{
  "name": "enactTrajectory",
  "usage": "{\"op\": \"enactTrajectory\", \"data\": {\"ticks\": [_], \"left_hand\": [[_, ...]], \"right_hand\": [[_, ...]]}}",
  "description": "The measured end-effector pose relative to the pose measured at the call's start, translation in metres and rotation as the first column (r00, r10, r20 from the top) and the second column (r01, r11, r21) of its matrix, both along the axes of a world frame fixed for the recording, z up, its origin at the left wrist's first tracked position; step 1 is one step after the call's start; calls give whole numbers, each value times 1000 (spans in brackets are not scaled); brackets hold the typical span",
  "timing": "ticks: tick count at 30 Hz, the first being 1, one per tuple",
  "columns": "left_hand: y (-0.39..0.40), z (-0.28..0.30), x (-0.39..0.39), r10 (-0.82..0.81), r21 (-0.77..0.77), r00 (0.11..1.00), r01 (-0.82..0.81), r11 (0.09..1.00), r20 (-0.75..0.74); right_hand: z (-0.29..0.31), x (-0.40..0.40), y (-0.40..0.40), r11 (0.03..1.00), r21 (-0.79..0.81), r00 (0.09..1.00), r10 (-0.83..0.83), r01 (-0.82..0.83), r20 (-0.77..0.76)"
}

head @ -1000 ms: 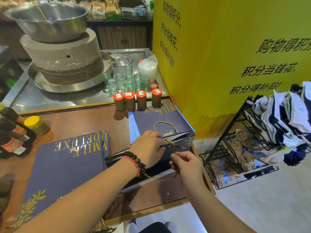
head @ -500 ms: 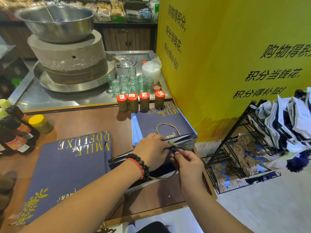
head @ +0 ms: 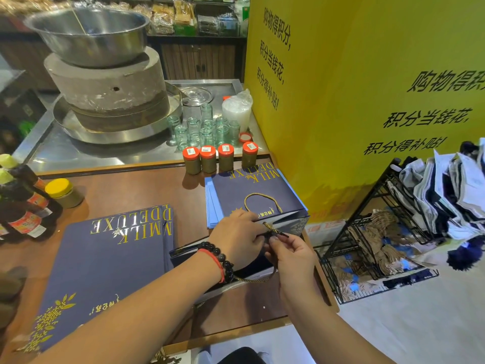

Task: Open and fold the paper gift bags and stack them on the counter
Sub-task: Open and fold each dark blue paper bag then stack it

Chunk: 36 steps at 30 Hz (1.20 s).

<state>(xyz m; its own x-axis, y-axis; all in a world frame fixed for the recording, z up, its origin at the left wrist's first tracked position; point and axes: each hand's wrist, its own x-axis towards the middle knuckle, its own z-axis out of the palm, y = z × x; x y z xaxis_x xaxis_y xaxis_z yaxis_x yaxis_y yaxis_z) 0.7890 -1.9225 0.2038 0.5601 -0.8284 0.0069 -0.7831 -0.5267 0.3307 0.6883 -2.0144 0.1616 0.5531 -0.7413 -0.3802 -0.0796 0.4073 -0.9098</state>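
Note:
A navy paper gift bag [head: 189, 254] lies partly opened on the wooden counter [head: 136, 190], mostly hidden under my hands. My left hand [head: 237, 239] holds its upper edge, fingers curled over the rim. My right hand [head: 290, 254] pinches the gold rope handle [head: 270, 228] at the bag's mouth. Behind them a stack of folded navy bags [head: 252, 191] lies by the yellow wall, a gold handle on top. A large flat navy bag [head: 105, 269] marked MILK DELUXE lies at the left.
Several red-lidded jars [head: 220, 157] and clear glasses [head: 204, 130] stand behind the stack. Sauce bottles [head: 21, 206] and a yellow-lidded jar [head: 63, 193] sit at the left edge. A stone mill [head: 110, 85] is at the back. A black wire rack [head: 380, 232] stands right of the counter.
My right hand has risen from the bag's lower edge to the rope handle at its mouth and pinches it. My left hand stays on the bag's rim.

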Motion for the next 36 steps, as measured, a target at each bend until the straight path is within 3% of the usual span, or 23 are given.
{"op": "enactTrajectory", "data": {"ticks": [8, 13, 18, 20, 22, 24, 26, 28, 29, 32, 36], "left_hand": [[-1, -1, -4, -43, -41, 998, 45, 998, 41], [-4, 1, -5, -8, 10, 999, 8, 1000, 48], [-9, 2, -6, 36, 1, 996, -36, 999, 85], [-12, 1, -8, 39, -23, 995, -37, 999, 88], [-12, 0, -10, 41, -52, 996, -37, 998, 73], [-12, 0, -11, 40, -80, 997, -34, 996, 63], [-11, -1, -11, 27, -77, 996, -20, 997, 88], [-11, -5, -12, 23, -84, 992, -13, 996, 120], [-12, -7, -13, 32, -85, 991, -21, 996, 132], [-11, -8, -15, 23, -127, 980, 2, 992, 195], [-9, -4, -19, -39, -162, 964, 84, 983, 263]], "right_hand": [[-1, -4, -6, 997, 14, 995, 78, -78, -57], [6, -9, -9, 993, 17, 991, 118, -118, -60], [26, -18, -11, 963, -154, 975, 215, -222, -61], [23, -20, -16, 875, -365, 946, 264, -317, -190], [16, -19, -25, 654, -664, 924, 159, -362, -347], [14, -18, -37, 406, -864, 950, 40, -298, -309], [21, -12, -49, 205, -938, 960, 27, -278, -279], [28, -3, -59, 47, -918, 919, 50, -393, -391], [32, 3, -63, 15, -861, 859, 70, -509, -507], [48, 17, -69, 65, -625, 626, 162, -778, -763], [58, 24, -68, -18, -481, 476, 123, -876, -871]]}}
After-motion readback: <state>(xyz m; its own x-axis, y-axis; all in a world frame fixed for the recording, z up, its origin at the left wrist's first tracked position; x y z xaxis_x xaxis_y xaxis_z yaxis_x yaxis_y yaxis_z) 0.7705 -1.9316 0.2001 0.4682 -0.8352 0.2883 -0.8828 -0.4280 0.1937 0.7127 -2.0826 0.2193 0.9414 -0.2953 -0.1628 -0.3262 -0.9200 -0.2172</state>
